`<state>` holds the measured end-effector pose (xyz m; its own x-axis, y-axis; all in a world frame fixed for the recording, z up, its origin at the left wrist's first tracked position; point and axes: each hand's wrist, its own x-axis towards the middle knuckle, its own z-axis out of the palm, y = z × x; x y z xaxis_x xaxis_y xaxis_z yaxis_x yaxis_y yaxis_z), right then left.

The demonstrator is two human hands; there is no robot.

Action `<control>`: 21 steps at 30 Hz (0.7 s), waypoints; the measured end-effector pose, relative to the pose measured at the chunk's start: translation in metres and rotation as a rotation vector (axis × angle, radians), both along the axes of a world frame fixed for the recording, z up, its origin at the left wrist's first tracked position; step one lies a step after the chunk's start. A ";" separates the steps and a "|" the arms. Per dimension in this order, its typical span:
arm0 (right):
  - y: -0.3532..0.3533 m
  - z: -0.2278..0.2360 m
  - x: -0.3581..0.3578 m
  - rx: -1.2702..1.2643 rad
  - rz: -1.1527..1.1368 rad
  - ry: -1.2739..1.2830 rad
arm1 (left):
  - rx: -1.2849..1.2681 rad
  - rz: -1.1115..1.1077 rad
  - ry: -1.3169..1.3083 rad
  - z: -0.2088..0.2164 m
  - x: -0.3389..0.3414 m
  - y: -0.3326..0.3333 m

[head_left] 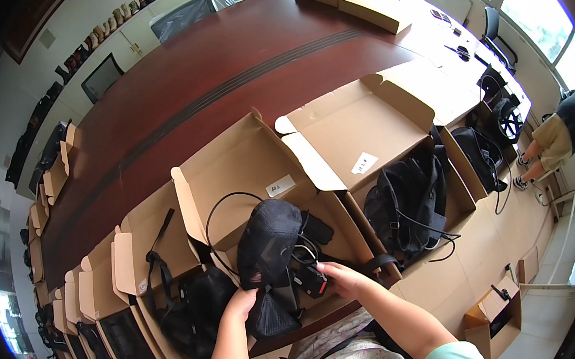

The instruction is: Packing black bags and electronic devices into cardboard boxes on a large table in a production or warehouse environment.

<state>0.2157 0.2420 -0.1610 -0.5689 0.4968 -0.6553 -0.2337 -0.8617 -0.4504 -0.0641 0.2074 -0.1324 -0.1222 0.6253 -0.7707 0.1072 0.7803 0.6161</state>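
Both forearms reach in from below: the left hand point(246, 301) grips the black cap-shaped piece point(268, 233) above the open carton point(230, 161), fingers mostly hidden; the right hand point(344, 280), half-curled, holds a small black device point(310, 281), its fingertips hard to make out.

Can't see most of the fingers on the left hand point(245, 301) from here, they're lost behind that bulky black bag point(268, 233), and the right hand point(342, 281) is partly tucked behind a black gadget point(310, 281), so no clue if it's actually gripping it. The bag also blocks a chunk of the open box point(344, 226), and the mint sleeve point(453, 357) gets chopped off at the bottom edge. Writing on the white labels point(365, 163) is too tiny to read, and the far-left boxes point(36, 252) are a squished blur tbh.
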 end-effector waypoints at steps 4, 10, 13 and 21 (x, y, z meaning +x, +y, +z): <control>-0.002 0.007 -0.009 -0.310 -0.201 0.030 | -0.051 -0.189 -0.042 0.004 0.008 0.010; -0.015 -0.007 -0.015 -0.378 -0.335 0.323 | 0.028 -0.134 0.005 0.018 0.037 0.012; -0.017 -0.012 -0.015 -0.389 -0.335 0.372 | 0.092 -0.157 0.094 0.004 0.041 0.007; -0.010 0.008 -0.017 -0.310 -0.304 0.380 | 0.192 -0.171 0.217 -0.003 0.047 0.001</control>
